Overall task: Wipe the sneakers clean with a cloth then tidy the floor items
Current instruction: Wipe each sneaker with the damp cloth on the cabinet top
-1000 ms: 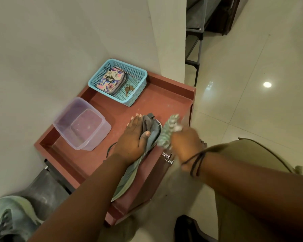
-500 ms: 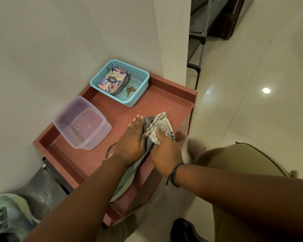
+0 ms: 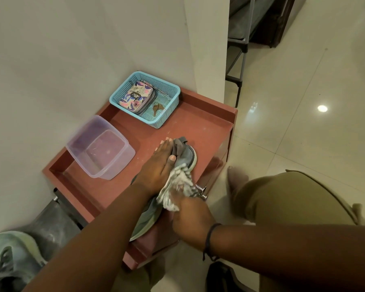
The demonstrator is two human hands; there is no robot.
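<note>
A: Head view. Where is the sneaker [image 3: 184,157] lying?

B: It is lying on its side on the red surface [image 3: 200,123], near the front right edge, with its sole facing right.

A: What is the left hand [image 3: 156,168] doing?

B: It is pressing flat on the sneaker's upper, with the fingers straight and together and the thumb lying along the fabric. Its grip is spread, not curled round anything.

A: And the right hand [image 3: 191,220]?

B: Its grip is bunching the striped cloth [image 3: 178,189], with the fingers curled into the fabric, and the cloth is touching the sneaker's side near the sole. A dark band is circling that wrist.

A: What else is sitting on the surface?

B: A clear plastic tub [image 3: 100,147] is standing at the left. A blue basket [image 3: 144,99] is standing at the back, holding a floral pouch [image 3: 136,99] and keys [image 3: 157,107]. A second sneaker [image 3: 11,258] is showing at lower left, off the surface.
</note>
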